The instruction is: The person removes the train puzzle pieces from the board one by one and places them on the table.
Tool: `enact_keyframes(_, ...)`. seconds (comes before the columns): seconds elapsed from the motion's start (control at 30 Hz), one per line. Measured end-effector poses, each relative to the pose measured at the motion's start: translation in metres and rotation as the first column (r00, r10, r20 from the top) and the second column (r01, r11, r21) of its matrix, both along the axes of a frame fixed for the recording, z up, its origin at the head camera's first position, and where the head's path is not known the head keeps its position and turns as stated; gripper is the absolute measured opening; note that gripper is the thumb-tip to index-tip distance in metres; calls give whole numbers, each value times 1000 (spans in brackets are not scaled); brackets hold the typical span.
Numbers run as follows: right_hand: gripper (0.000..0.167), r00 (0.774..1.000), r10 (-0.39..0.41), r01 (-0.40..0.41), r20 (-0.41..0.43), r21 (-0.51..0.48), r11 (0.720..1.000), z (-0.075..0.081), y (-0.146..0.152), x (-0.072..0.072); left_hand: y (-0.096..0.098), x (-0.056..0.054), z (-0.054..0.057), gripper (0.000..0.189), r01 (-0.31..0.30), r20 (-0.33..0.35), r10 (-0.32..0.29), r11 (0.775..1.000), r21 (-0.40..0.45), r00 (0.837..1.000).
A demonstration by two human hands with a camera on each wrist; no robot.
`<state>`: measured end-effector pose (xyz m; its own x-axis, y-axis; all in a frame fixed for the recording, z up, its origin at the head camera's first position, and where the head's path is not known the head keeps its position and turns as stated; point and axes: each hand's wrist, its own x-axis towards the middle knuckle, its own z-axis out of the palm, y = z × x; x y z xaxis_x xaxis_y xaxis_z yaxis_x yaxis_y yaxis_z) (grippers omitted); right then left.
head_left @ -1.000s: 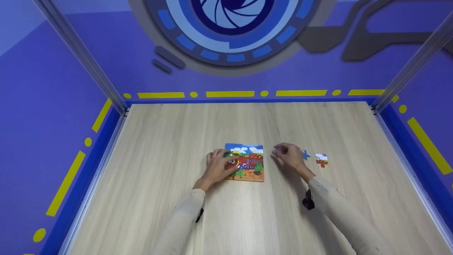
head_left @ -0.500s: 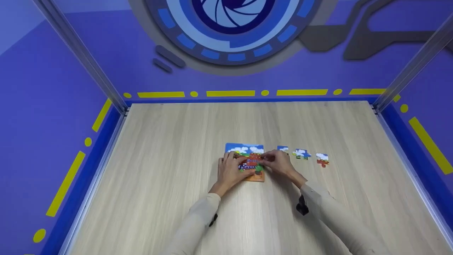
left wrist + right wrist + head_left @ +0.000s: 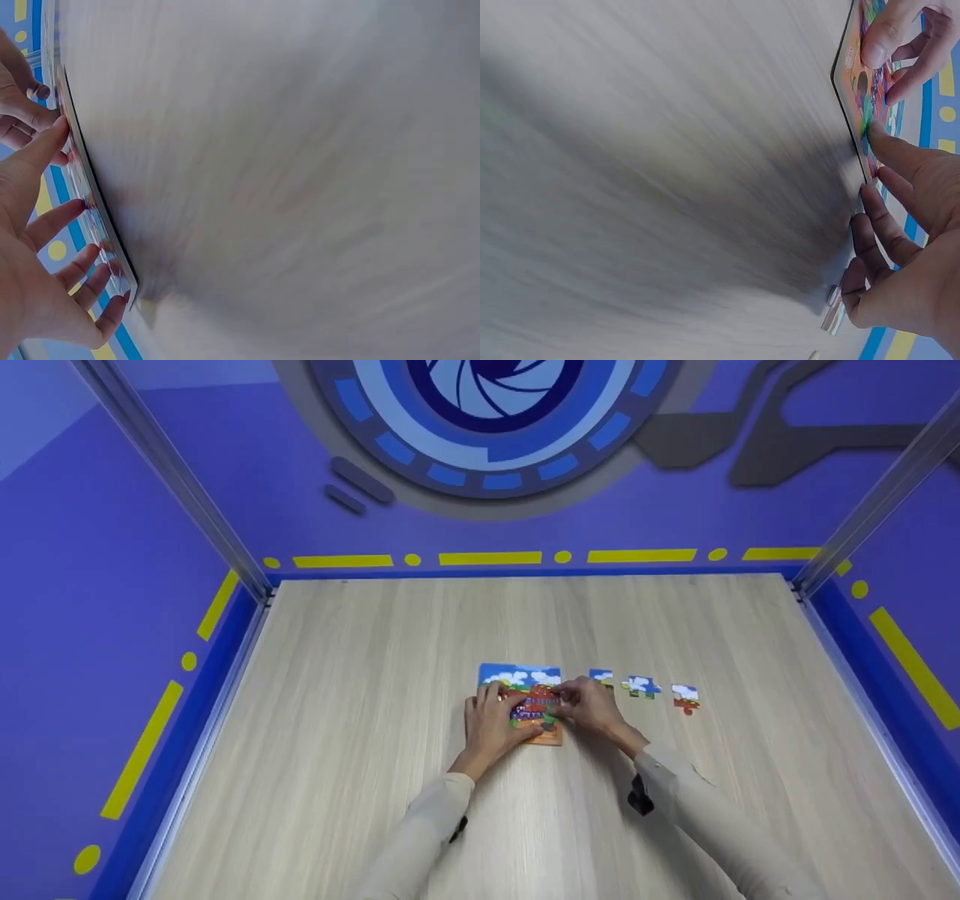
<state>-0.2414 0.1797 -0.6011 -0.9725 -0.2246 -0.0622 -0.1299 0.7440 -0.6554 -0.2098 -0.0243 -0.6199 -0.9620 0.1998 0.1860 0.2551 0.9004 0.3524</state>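
Observation:
A square jigsaw puzzle (image 3: 517,671) lies on the table, with sky, clouds, red shapes and green plants in its picture. My left hand (image 3: 491,725) rests on its left part with fingers spread, the thumb touching its lower area. At the puzzle's right edge is my right hand (image 3: 594,706); the right wrist view shows its thumb (image 3: 900,154) on the picture and other fingers beside the rim. No loose piece shows between those fingers. Right of the puzzle lie three loose pieces: a partly covered blue one (image 3: 601,675), a cloud piece (image 3: 640,685) and a red-and-white piece (image 3: 685,697).
The wooden table (image 3: 360,660) extends around the puzzle. Blue panels (image 3: 240,525) with yellow dashes enclose it at the back and sides, with metal posts (image 3: 870,502) at the corners.
My right hand has moved left from beside the loose pieces to the puzzle's right edge, uncovering pieces. The left hand has slid right across the puzzle. Over the last half second both barely moved.

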Motion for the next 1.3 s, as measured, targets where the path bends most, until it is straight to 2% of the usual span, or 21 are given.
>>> enact_keyframes(0.27, 34, 1000, 3, -3, 5, 40, 999, 2, -2, -6, 1, -1, 1, 70, -13, 27, 14, 999, -32, 1000)
enact_keyframes(0.53, 30, 998, 66, -67, -24, -47, 997, 5, -3, -8, 1, 0, 0, 68, -19, -1, 19, 999, -33, 1000)
enact_keyframes(0.73, 30, 998, 31, -28, 62, -59, 998, 7, -6, -10, 2, 1, 0, 67, -17, 8, 17, 1000, -5, 1000)
enact_keyframes(0.9, 31, 996, -9, 14, 90, -56, 998, 4, -7, -8, 3, 1, 1, 68, -9, 7, 9, 1000, 4, 1000)
enact_keyframes(1.2, 33, 1000, 8, -6, 20, -111, 994, 3, -6, -3, 2, -1, 2, 69, -19, 27, 19, 1000, -2, 999)
enact_keyframes(1.3, 31, 999, 21, -16, 27, -156, 988, 1, -6, -4, 2, -1, 1, 69, -19, 30, 19, 1000, 7, 999)
